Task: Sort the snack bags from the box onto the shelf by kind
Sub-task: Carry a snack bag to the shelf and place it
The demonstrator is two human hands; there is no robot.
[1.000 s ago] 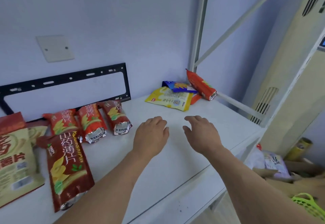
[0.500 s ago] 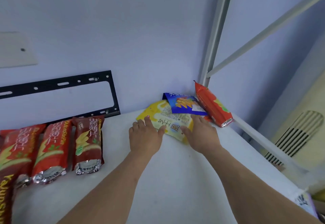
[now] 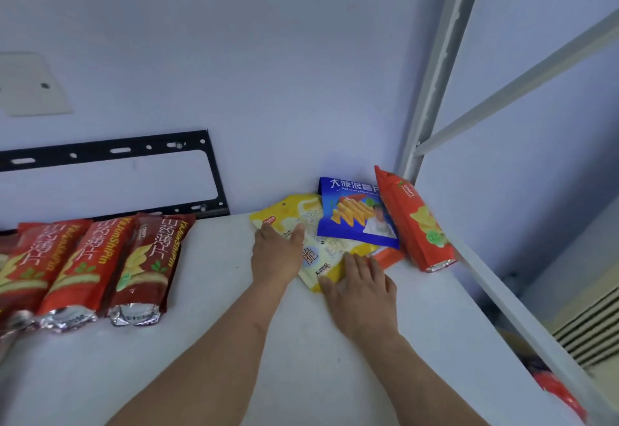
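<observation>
resting now on the yellow bag [image 3: 315,244] in the shelf [image 3: 214,342] back corner, both hands have come forward: left hand [image 3: 276,255] and right hand [image 3: 360,291] lie flat, fingers together, not pinching. regrouping looks imminent; blue bag [image 3: 355,214] overlaps it.

red bags [image 3: 20,268] cut off at left edge, orange bag [image 3: 388,256] mostly under blue bag [image 3: 355,214]

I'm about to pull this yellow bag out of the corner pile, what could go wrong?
The blue bag lies on top of the yellow bag, so pulling may drag it along. The orange bag leans tilted near the shelf's right rail and might topple off. Both the left hand and right hand only press flat, so the bag may slip.
</observation>
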